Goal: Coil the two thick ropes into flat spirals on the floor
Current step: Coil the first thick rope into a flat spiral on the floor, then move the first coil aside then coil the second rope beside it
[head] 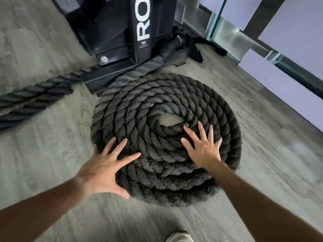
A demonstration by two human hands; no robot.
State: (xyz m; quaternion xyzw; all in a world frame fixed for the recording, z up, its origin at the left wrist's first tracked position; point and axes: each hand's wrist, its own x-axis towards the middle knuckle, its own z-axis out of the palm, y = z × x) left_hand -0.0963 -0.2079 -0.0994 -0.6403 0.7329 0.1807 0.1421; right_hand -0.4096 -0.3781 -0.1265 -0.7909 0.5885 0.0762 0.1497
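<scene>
1. Coil (166, 137) lies flat on floor (43, 145), against rack base (111, 49).
2. Left hand (104, 170) splayed on coil's near-left edge; right hand (202, 147) splayed near centre (neither gripping).
3. Loose rope (35, 95) lies left, uncoiled.

Bare floor (52, 154) left, right of coil (166, 137); rack base (111, 41) blocks far side.
</scene>
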